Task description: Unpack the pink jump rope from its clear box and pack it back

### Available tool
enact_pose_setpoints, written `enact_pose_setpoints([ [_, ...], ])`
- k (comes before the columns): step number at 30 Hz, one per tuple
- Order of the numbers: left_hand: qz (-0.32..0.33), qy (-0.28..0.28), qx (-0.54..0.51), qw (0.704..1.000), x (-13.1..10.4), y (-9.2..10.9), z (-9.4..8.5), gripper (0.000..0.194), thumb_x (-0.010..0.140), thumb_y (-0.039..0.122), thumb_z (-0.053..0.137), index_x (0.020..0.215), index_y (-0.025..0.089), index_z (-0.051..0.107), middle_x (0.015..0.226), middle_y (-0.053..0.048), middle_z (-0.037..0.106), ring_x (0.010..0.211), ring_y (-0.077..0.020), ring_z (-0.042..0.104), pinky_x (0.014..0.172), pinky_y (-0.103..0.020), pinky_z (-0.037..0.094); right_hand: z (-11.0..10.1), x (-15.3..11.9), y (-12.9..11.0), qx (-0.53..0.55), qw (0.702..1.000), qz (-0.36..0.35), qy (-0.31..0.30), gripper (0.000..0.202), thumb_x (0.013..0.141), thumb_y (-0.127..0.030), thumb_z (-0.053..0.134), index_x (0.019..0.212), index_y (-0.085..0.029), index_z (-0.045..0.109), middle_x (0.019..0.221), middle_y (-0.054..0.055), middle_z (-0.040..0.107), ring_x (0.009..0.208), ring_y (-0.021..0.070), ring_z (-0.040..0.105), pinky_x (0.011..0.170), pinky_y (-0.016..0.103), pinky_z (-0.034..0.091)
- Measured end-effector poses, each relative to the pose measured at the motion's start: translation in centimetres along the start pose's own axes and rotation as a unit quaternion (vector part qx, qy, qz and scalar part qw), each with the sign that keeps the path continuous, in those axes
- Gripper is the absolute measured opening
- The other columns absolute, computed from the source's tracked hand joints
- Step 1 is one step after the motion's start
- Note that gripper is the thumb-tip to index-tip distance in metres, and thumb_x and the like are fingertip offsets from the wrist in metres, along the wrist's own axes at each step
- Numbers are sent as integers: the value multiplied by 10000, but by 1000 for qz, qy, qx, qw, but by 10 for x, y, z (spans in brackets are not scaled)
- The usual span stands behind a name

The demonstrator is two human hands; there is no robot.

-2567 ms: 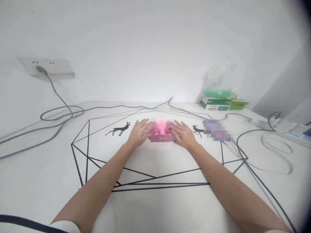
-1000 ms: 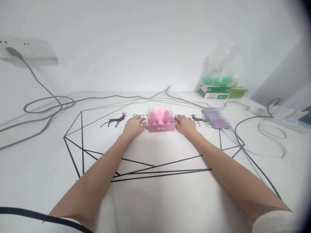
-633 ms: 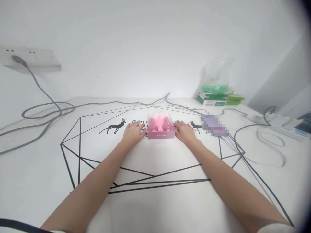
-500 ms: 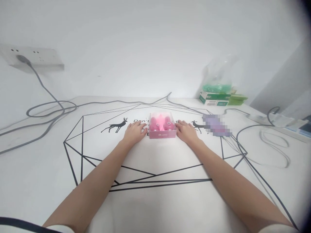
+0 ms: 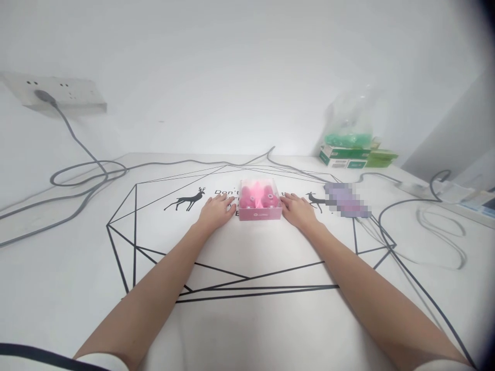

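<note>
A small pink box [image 5: 260,213] with a clear top sits on the printed white table [image 5: 247,330]. Inside it are bright pink, rounded items whose kind I cannot make out. My left hand [image 5: 217,210] lies flat on the table just left of the box, fingers spread and holding nothing. On the other side, my right hand [image 5: 297,210] also rests palm down with fingers apart, its fingertips close to the box's right side. Whether they touch it, I cannot tell.
A blurred purple object [image 5: 346,200] lies right of my right hand. Grey cables [image 5: 88,172] loop over the left and run along the back. Green-and-white boxes [image 5: 342,157] under a clear plastic bag [image 5: 350,116] stand at the back right. A wall socket [image 5: 73,91] is at left.
The whole view has shifted slightly, so everything appears a little farther right. Both hands and the pink box keep the same places on the table.
</note>
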State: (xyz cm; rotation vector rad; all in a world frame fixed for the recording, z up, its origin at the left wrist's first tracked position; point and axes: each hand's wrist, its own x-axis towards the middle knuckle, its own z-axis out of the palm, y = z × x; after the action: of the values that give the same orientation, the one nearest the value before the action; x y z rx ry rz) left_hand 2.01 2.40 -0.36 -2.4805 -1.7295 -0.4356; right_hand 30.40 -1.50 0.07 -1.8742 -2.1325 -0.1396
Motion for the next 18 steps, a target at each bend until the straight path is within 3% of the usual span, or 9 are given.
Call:
enact_pose_setpoints([
  [18, -2, -33, 12, 999, -1, 0, -3, 506, 978, 463, 338, 1365, 226, 564, 1476, -99, 483, 1379, -284, 424, 1148, -451, 320, -2, -1, 1, 4, 1000, -2, -4, 381, 981, -270, 343, 1200, -248, 654, 1391, 63, 577, 1282, 255, 495, 1032, 443, 399],
])
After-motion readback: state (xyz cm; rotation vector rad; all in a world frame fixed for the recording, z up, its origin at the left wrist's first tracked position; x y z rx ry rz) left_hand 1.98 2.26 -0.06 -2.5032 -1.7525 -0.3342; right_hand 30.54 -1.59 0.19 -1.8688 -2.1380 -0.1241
